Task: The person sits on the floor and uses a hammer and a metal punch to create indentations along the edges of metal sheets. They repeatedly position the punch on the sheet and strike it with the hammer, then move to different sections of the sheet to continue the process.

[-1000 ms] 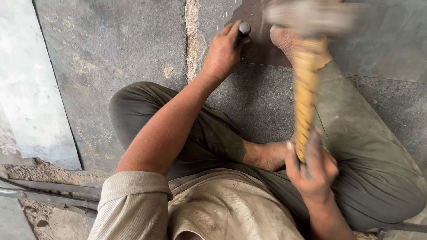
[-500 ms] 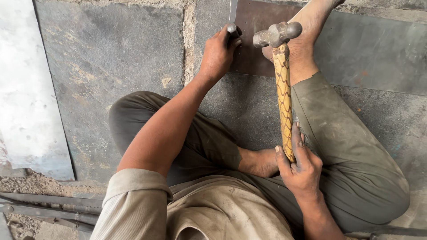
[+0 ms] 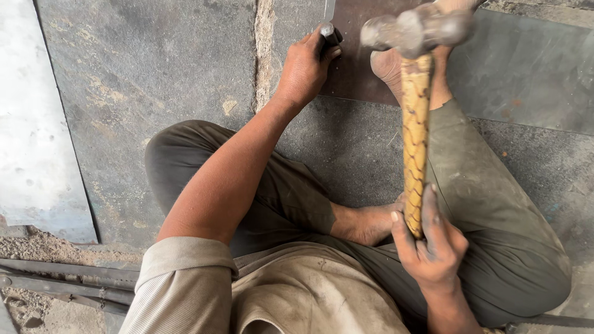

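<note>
Steel chisel [image 3: 330,32] stands clamped in the left hand [image 3: 307,65] on a metal sheet [image 3: 352,68] on the floor; right hand [image 3: 433,244], fist closed on the hammer [image 3: 416,93], needs a square blow on its head

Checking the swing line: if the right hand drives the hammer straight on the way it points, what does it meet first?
Likely the dark chisel head held in the left hand. The right hand aims the hammer just right of it, above the foot; depth is unclear.
</note>
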